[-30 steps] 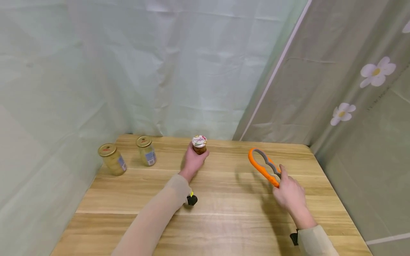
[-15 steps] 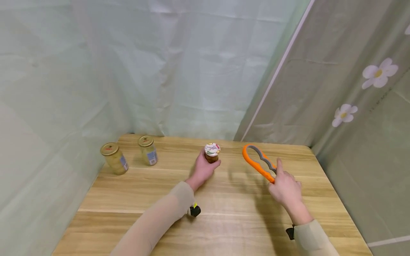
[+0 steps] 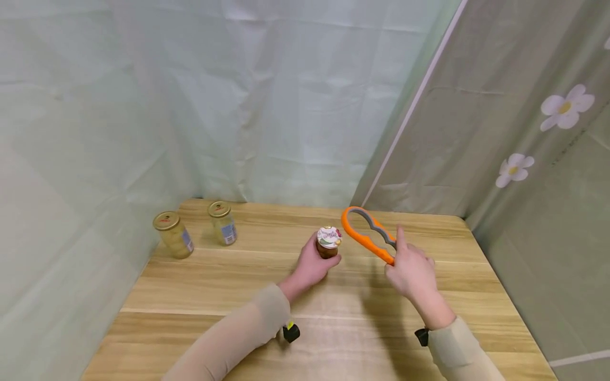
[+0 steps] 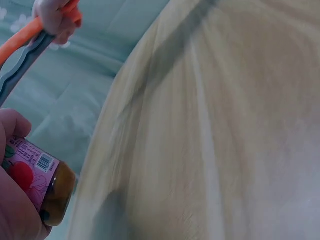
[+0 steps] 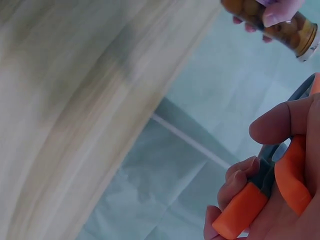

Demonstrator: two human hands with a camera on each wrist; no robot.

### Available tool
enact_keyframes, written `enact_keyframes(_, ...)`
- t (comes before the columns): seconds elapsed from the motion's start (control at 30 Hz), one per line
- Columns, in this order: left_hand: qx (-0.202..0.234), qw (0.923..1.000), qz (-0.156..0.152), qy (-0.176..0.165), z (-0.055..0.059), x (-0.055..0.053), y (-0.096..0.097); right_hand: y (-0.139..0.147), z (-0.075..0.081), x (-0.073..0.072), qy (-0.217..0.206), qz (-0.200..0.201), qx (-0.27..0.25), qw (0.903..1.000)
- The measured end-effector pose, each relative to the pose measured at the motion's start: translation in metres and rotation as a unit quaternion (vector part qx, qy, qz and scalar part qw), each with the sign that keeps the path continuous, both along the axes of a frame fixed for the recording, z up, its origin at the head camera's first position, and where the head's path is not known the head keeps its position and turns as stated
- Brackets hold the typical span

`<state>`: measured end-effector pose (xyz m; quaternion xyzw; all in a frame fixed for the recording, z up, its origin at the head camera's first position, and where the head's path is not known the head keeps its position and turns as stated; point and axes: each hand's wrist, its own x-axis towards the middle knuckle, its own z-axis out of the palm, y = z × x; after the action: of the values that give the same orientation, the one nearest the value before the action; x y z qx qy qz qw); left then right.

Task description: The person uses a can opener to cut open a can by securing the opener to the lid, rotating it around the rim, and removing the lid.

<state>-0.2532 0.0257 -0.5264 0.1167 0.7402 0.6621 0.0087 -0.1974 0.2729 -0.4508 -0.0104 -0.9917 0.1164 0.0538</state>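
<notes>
Closest in were two beige sleeves point(image 3: 238, 336), reaching in over the near side of the tabletop point(image 3: 348, 344). The right hand point(image 3: 413, 270) had hold of the handle end of an orange and grey jar opener point(image 3: 366, 242), index finger sticking out, and the loop angled toward the far edge and a bit left. It looked light and pretty stiff, with the wavy grey lining probably the grippy part, so the handle ends seemed the right spot to grab.

A little farther in, the left hand point(image 3: 312, 264) was wrapped around the body of a small jar point(image 3: 329, 251), roughly midway between the left and right edges. The lid point(image 3: 329, 236) faced up with the opener's loop near it but not touching. Going by the wrist views, the jar looked lifted off the tabletop. Glass, I think, with brown lumpy stuff inside and a pink label point(image 4: 34, 170), so my guess was heavy for its size, rigid and breakable. Bare glass could've been slick; holding around the label and leaving the lid free seemed smartest.

Toward the far left corner stood two gold-lidded jars: one by the left edge point(image 3: 175, 236), the other nearer the far edge point(image 3: 223, 225). Past the far edge hung a pale curtain point(image 3: 286, 106).
</notes>
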Motion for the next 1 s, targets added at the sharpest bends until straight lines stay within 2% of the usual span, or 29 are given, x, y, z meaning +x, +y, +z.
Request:
enact_keyframes(0.17, -0.008, 0.9996, -0.028, -0.004, -0.001, 0.009, 0.004, -0.008, 0.004, 0.001, 0.004, 0.013, 0.002, 0.9999)
enact_keyframes(0.5, -0.011, 0.9986, -0.048, -0.018, 0.000, 0.016, 0.011, -0.022, 0.008, 0.006, 0.031, 0.040, -0.013, 0.9986)
enact_keyframes(0.8, -0.027, 0.9981, -0.055, -0.004, 0.002, 0.020, 0.013, -0.036, 0.011, 0.007, 0.035, 0.068, 0.015, 0.9969)
enact_keyframes(1.0, -0.040, 0.9974, -0.059, -0.005, -0.002, 0.023, 0.015, -0.042, 0.010, 0.011, 0.035, 0.084, 0.037, 0.9951)
